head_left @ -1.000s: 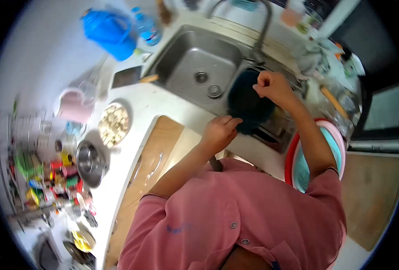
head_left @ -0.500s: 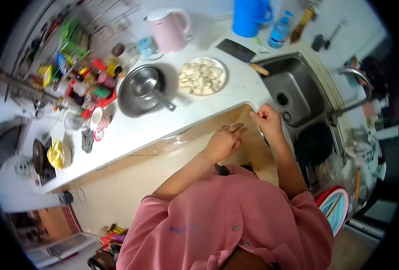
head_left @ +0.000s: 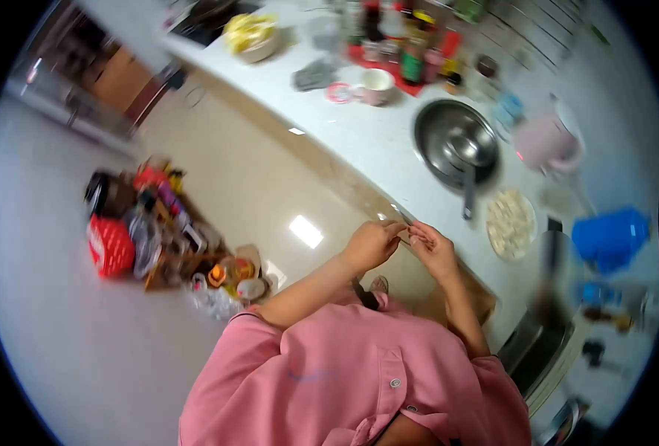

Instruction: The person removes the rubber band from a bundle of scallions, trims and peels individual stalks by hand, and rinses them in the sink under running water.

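Observation:
My left hand and my right hand meet in front of my body, close to the counter's front edge. The left fingers stretch toward the right hand, partly blurred. On the right hand, thumb and fingers are bent together in a pinch. A thin dark sliver shows by the fingertips; I cannot tell whether it is held. Beyond the hands on the white counter stand a metal bowl with a steel ladle in it, and a plate of white cubes.
A blurred cleaver lies by the sink. A pink kettle, blue jug, pink cup and bottles stand on the counter. Bags and bottles crowd a floor rack at left.
My view has swung left, away from the sink, and shows the floor rack. My hands have come together; before, the right hand was by the sink corner, apart from the left.

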Demonstrator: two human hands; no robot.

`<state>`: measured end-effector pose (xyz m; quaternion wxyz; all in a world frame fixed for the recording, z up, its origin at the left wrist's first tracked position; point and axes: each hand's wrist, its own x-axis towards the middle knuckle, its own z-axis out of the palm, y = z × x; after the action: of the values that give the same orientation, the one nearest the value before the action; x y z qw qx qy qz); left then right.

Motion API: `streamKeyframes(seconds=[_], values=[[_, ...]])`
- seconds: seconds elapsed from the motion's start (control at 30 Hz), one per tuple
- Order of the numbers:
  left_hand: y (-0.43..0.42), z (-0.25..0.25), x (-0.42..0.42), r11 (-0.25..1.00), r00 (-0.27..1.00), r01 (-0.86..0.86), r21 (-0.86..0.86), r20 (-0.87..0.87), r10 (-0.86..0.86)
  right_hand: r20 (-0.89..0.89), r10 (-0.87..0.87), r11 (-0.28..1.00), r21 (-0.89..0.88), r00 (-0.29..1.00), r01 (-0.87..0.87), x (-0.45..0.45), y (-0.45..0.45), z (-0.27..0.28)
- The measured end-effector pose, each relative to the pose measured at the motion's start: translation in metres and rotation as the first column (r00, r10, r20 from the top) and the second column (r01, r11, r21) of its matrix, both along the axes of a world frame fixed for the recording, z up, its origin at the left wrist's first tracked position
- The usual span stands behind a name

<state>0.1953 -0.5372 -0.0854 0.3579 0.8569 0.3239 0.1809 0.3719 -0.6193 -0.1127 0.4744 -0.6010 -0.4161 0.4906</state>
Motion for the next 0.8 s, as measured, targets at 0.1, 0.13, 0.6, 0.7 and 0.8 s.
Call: streamKeyframes(seconds=[0.1,0.13,0.6,0.7,0.8], values=[[-0.005,-0.002,-0.047,0.965,0.966,-0.257,-0.043,0.001,0.258,0.026,0.171,0.985,-0.012,0.985,-0.170,-0.026,0.043,0.003],[-0.008,-0.008,-0.061,0.942,0.942,-0.332,-0.045,0.039,0.333,0.029,0.211,0.977,-0.026,0.977,-0.211,-0.037,0.055,0.002],[0.066,-0.019,-0.263,0.645,0.642,-0.753,-0.129,0.068,0.764,-0.020,0.669,0.743,-0.010,0.743,-0.669,-0.250,0.207,0.001],[0.098,-0.008,-0.318,0.604,0.599,-0.791,-0.094,0.083,0.797,-0.023,0.690,0.724,0.004,0.723,-0.690,-0.306,0.248,0.008],[0.134,-0.001,-0.371,0.562,0.550,-0.826,-0.037,0.161,0.820,-0.066,0.707,0.707,0.026,0.704,-0.707,-0.364,0.290,0.025]])
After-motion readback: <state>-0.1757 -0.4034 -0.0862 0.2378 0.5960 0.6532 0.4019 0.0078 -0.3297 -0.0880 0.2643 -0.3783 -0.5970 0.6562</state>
